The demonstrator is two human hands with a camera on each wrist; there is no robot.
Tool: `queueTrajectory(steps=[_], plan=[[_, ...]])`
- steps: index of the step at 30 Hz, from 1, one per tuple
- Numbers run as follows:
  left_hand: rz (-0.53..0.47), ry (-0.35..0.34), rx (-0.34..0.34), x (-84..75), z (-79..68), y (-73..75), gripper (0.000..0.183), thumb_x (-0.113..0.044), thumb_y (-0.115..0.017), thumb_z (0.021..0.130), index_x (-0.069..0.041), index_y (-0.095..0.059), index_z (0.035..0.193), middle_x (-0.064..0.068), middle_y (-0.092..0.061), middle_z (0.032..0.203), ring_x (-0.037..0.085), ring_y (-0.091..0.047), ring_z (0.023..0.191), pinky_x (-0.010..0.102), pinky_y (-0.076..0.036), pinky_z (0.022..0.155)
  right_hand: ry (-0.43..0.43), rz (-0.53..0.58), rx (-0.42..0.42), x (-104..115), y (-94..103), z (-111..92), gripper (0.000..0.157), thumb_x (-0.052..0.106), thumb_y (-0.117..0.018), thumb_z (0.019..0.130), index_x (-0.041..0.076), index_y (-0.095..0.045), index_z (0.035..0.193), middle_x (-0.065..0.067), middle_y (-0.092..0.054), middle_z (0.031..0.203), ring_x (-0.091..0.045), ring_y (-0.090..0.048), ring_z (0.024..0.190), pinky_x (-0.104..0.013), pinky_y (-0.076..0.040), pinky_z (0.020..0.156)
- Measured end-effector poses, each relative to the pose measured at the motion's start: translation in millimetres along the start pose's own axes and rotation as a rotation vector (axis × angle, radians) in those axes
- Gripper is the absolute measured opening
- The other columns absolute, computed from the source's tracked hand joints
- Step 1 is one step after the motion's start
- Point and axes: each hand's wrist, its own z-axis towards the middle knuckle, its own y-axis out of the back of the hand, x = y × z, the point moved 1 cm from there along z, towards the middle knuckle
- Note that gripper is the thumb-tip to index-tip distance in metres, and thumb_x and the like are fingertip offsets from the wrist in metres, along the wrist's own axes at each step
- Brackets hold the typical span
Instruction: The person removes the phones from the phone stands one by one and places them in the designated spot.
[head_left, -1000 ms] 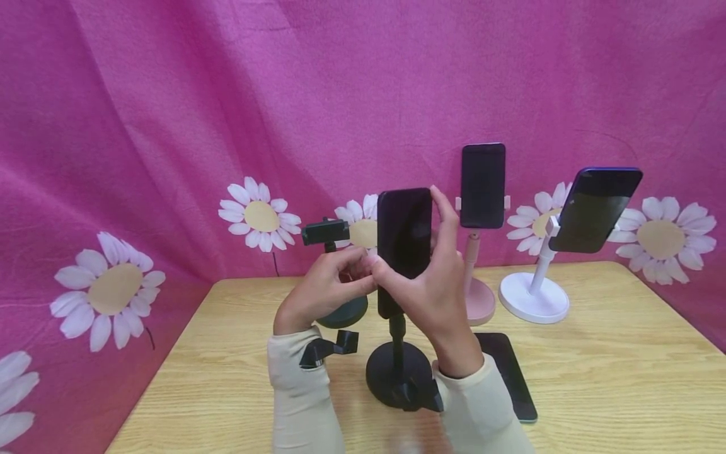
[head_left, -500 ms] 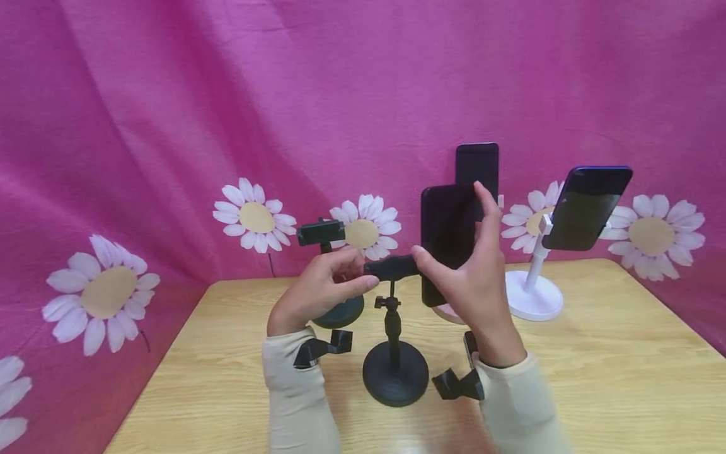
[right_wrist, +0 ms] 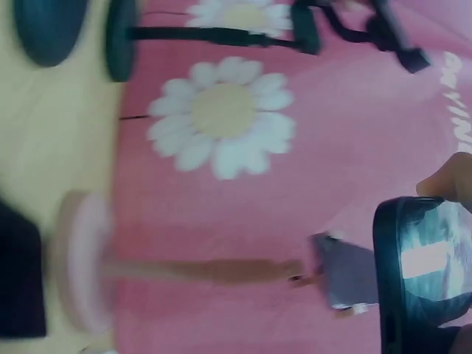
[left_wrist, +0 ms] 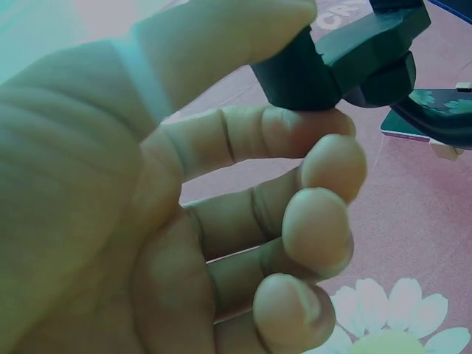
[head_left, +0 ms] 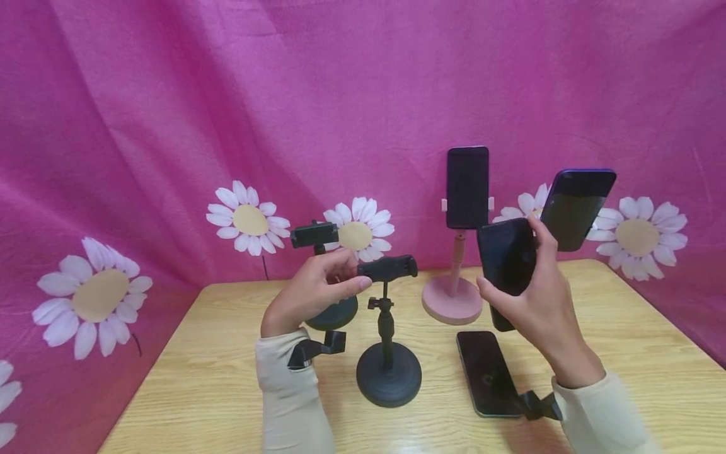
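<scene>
Black stand (head_left: 387, 328), one: a round base is set on a wooden table (head_left: 198, 391), and a narrow clamp (head_left: 388, 269) is mounted at the top. One end of the clamp is pinched between the thumb and index finger of the left hand (head_left: 317, 290); the remaining fingers are curled below (best seen in the left wrist view).

Black phone (head_left: 507, 252), one: raised above the table, slightly tilted, and gripped by its edges between the thumb and fingers of the right hand (head_left: 541, 309). It is held to the right of the black stand, well apart from the clamp. A glossy, reflecting face is shown in the right wrist view, where the phone is partly cut off.

Flat-lying phone (head_left: 486, 373), one: laid on the table between the black stand and the right sleeve (head_left: 604, 416).

Pink stand (head_left: 452, 302), one: placed farther back, with an upright phone (head_left: 467, 187) clamped by pale side grips.

Blue-edged phone (head_left: 578, 208), one: tilted, partly covered by the right hand; its base is hidden.

Dark green stand (head_left: 314, 235), one: placed behind the left hand, by which its column is partly concealed.

Magenta cloth (head_left: 363, 94), daisy-patterned: hung behind the table.
</scene>
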Motion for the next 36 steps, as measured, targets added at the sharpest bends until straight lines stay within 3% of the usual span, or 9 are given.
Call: queueTrajectory(steps=[5,12,17,21,28,32,36], plan=[[0.001,0.005,0.002,2.0,0.4,0.9,0.017,-0.029,-0.071,0.087,-0.02,-0.058,0.081,0.002,-0.055,0.077,0.02,-0.054,0.073,0.033,-0.046,0.063,-0.02,-0.082,0.146,-32.6,-6.2,-22.3,0.115,0.018,-0.086,0.069,0.025,-0.008,0.154,-0.027,-0.044,0.133,-0.044,-0.053,0.102,-0.063,-0.05,0.074],[-0.005,0.008,0.005,2.8,0.8,0.7,0.017,-0.03,-0.072,0.087,-0.02,-0.058,0.082,0.001,-0.055,0.077,0.019,-0.053,0.073,0.034,-0.046,0.064,-0.199,-0.221,0.369,-87.1,-0.4,-41.6,0.113,0.032,-0.082,0.075,0.008,-0.005,0.154,-0.034,-0.042,0.13,-0.048,-0.052,0.1,-0.065,-0.05,0.075],[-0.011,0.01,0.003,3.3,0.7,1.2,0.017,-0.029,-0.071,0.087,-0.02,-0.058,0.082,0.001,-0.055,0.077,0.019,-0.053,0.072,0.033,-0.046,0.063,-0.29,-0.282,0.527,-114.1,4.3,-48.9,0.116,0.038,-0.081,0.075,-0.003,-0.002,0.149,-0.04,-0.039,0.127,-0.053,-0.049,0.103,-0.07,-0.044,0.081],[-0.016,0.007,0.005,3.2,0.1,1.2,0.016,-0.029,-0.072,0.087,-0.02,-0.059,0.083,0.001,-0.056,0.077,0.019,-0.054,0.072,0.033,-0.047,0.063,-0.342,-0.286,0.616,-124.4,4.4,-51.8,0.12,0.043,-0.079,0.076,-0.006,0.004,0.148,-0.043,-0.034,0.13,-0.057,-0.045,0.107,-0.071,-0.04,0.084],[-0.019,0.004,0.008,3.4,0.3,1.1,0.016,-0.027,-0.072,0.087,-0.019,-0.059,0.083,0.002,-0.056,0.077,0.02,-0.054,0.072,0.033,-0.047,0.063,-0.294,-0.277,0.645,-128.8,2.3,-55.3,0.114,0.04,-0.078,0.079,-0.016,-0.001,0.143,-0.049,-0.033,0.129,-0.061,-0.044,0.112,-0.067,-0.039,0.087],[-0.021,0.009,0.008,3.7,0.2,1.3,0.016,-0.028,-0.071,0.087,-0.02,-0.058,0.082,0.002,-0.055,0.077,0.02,-0.054,0.071,0.033,-0.046,0.062,-0.285,-0.235,0.669,-128.8,3.1,-56.0,0.103,0.036,-0.079,0.079,-0.017,-0.013,0.138,-0.044,-0.047,0.118,-0.053,-0.054,0.101,-0.058,-0.045,0.082],[-0.02,0.011,0.01,4.1,-0.4,1.1,0.016,-0.029,-0.072,0.087,-0.02,-0.059,0.083,0.002,-0.056,0.077,0.02,-0.054,0.071,0.033,-0.047,0.062,-0.345,-0.264,0.734,-129.5,4.8,-52.7,0.092,0.043,-0.077,0.078,-0.016,-0.027,0.128,-0.034,-0.056,0.108,-0.04,-0.058,0.091,-0.049,-0.047,0.076]])
